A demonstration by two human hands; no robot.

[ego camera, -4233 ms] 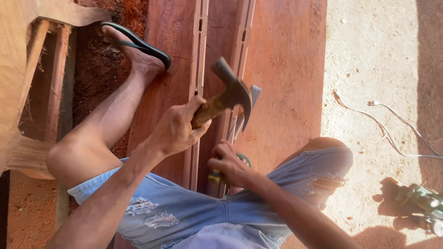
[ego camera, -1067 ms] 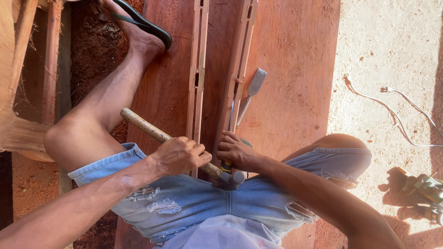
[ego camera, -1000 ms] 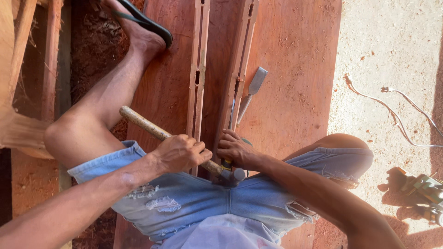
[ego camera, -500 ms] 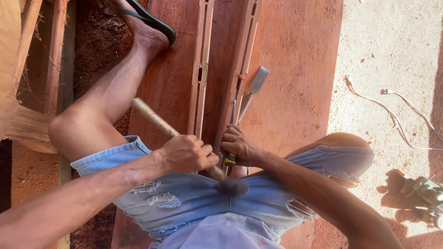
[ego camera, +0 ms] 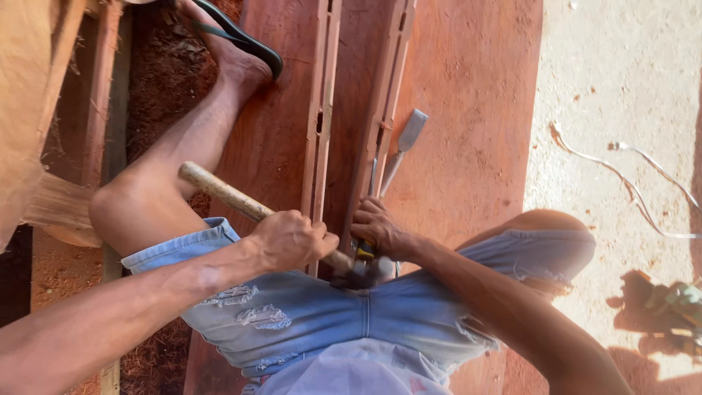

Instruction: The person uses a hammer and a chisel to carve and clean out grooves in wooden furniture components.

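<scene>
Two hands busy: your left hand [ego camera: 292,238] clamped on hammer [ego camera: 234,199]; your right hand [ego camera: 380,228] gripping chisel [ego camera: 364,252] against slotted rail [ego camera: 380,124].

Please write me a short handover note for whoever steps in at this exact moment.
Left hand: gripping the wooden handle of the hammer, head down by the lap.
Right hand: closed on a chisel set against the right wooden strip.
A second chisel lies loose on the board.
Done: slots are cut in both strips.
Left: cannot tell how far the slot under the chisel has got.
</scene>
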